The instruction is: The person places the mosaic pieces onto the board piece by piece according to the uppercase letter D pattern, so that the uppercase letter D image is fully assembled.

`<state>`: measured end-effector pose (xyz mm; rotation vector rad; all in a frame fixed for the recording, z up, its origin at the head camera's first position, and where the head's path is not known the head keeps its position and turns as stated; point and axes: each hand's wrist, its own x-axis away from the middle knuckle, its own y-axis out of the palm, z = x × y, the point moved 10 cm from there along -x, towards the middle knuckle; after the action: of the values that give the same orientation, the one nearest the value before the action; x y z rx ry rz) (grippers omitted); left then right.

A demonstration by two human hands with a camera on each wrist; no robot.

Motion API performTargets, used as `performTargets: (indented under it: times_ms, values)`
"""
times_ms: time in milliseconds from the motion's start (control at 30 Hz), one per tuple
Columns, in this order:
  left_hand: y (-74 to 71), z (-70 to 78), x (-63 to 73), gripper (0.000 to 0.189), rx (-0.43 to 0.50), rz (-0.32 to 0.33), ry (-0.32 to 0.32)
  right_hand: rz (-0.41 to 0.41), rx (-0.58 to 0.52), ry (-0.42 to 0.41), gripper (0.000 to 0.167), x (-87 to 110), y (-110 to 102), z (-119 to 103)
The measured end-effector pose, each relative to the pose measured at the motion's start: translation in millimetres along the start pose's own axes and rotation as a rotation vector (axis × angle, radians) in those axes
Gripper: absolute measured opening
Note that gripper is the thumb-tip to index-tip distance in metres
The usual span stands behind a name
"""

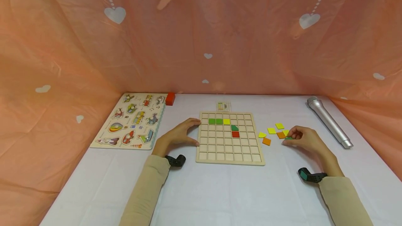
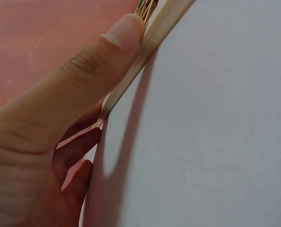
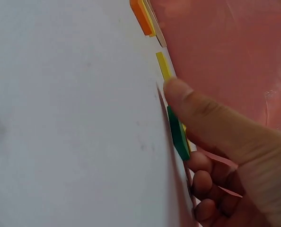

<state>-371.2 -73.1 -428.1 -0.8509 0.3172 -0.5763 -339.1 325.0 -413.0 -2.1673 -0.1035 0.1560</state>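
Note:
A square wooden grid board lies flat on the table. Along its left edge rests my left hand, thumb and fingertips spread apart against the rim; the left wrist view shows the thumb touching the board's side. Set in the grid are two green squares, a yellow square, a dark green piece with a rounded corner and a red square. To the board's right, my right hand pinches a dark green tile just at the tabletop.
Loose yellow tiles and orange tiles lie between board and right hand. Behind the board is a small pattern card. A picture puzzle board and red block sit left; a silver microphone lies right.

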Motion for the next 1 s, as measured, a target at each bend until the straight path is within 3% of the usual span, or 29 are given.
performTargets:
  times_ms: [433, 600, 733, 900, 1000]
  values:
    - [-0.8, 1.7, 1.0, 0.087, 0.004, -0.002, -0.002, -0.021, 0.041, -0.040, 0.032, 0.3, 0.4, -7.9]
    - [-0.1, -0.1, 1.0, 0.087, -0.002, -0.003, -0.009, 0.014, 0.043, -0.138, 0.021, 2.5, -3.1, -16.7]
    - [-0.3, -0.8, 0.8, 0.087, 0.002, -0.002, -0.015, 0.049, 0.042, -0.175, 0.022, 1.6, -3.1, -18.7]
    - [-0.6, 0.2, 0.4, 0.087, 0.002, -0.002, -0.007, 0.065, 0.043, -0.107, 0.041, -1.2, -2.7, -10.7]
    - [-0.6, 0.3, 0.5, 0.086, 0.002, -0.004, -0.003, 0.059, 0.065, -0.044, 0.040, -0.8, -4.8, -3.9]
